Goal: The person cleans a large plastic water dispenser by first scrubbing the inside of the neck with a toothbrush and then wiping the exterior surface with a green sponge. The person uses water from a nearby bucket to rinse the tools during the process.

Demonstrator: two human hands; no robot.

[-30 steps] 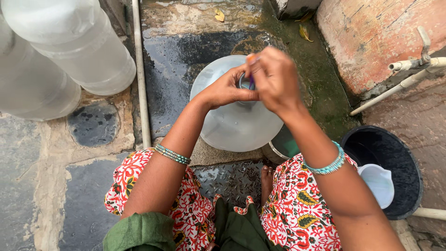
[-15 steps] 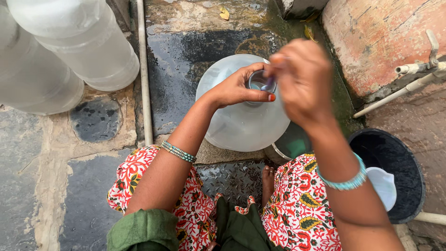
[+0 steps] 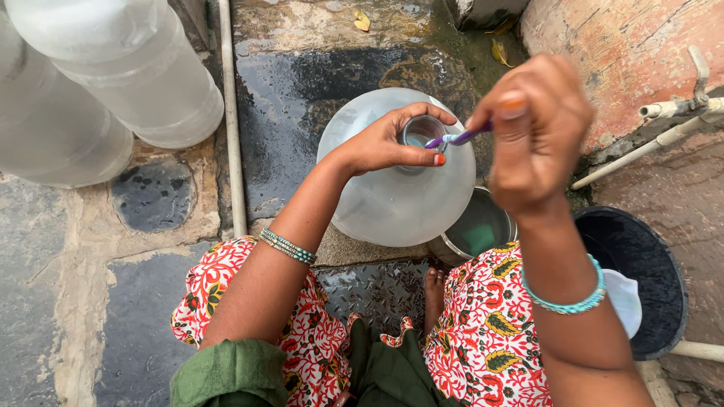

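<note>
So, work: a person squats on wet stone and cleans the mouth of a big jug (image 3: 400, 192) with a small brush (image 3: 456, 139).
Where the jug is: it stands on the ground between the knees, mouth up, touching a steel pot (image 3: 475, 230) on its right side.
Left hand (image 3: 388, 143): curled around the jug's neck, thumb and fingers almost closed on the rim, holding it steady.
Right hand (image 3: 532, 124): closed in a pinch on the brush handle, lifted above the jug.
Brush: purple, its tip at the mouth of the jug (I cannot tell if the bristles are inside).
Done, I think: the jug is open and the ground is wet, so washing looks well begun.
Left, I think: the neck is being scrubbed now; a rinse looks not yet done.
Jugs counted: three (one being cleaned, two more (image 3: 113, 75) lying at the top left).
Pots: one.
Black tub (image 3: 648, 264): one, at the right, with a white scoop (image 3: 624, 300) in it.
Tap (image 3: 682, 102): one, on the wall.
Bangles: one set on each wrist.
</note>
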